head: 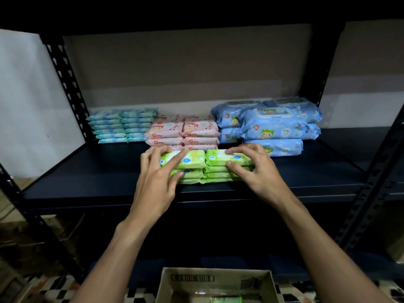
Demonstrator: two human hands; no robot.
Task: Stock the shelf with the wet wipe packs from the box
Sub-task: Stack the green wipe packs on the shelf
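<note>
Wipes in green packs [194, 163] sit in two piles on the shelf [87, 171], right under the hands. The left hand [156, 173] grips one pile and the right hand [259, 171] grips the other.

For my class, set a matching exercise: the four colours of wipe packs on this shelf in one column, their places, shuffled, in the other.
Things
1. teal packs
2. pink packs
3. blue packs
4. green packs

Places
A. front row, nearest the shelf edge
B. back right
C. back left
D. back middle

Pairs: 1-C; 2-D; 3-B; 4-A
</note>
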